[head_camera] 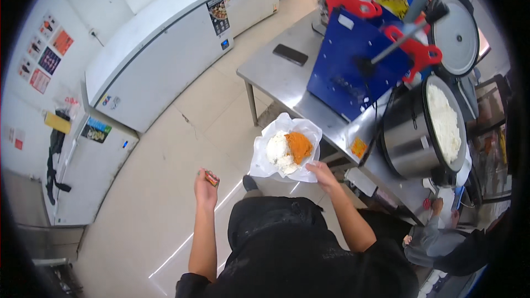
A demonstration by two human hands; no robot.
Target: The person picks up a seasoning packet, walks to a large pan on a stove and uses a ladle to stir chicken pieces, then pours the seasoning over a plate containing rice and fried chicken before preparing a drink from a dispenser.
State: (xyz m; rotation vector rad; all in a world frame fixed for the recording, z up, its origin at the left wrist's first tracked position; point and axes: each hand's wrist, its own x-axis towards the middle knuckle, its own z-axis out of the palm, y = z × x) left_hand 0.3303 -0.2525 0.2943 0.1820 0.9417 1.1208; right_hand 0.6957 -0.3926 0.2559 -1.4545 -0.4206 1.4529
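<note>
My right hand (322, 174) grips the near right edge of a plate or bowl lined with white paper (261, 149). On the liner lie white rice (278, 149) and, touching its right side, a mound of orange food (299, 147). Off to the left, my left hand (206, 186) is closed around a small red and green packet (211, 178); it hangs over the tiled floor, apart from the plate. What kind of packet it is cannot be made out.
A steel table (281, 78) runs along the right, bearing a phone (290, 54), a blue machine with red parts (352, 62), an orange-yellow packet (358, 147) and a large rice cooker (408, 132). Chest freezers (165, 66) line the left wall. Another person (439, 244) is at lower right.
</note>
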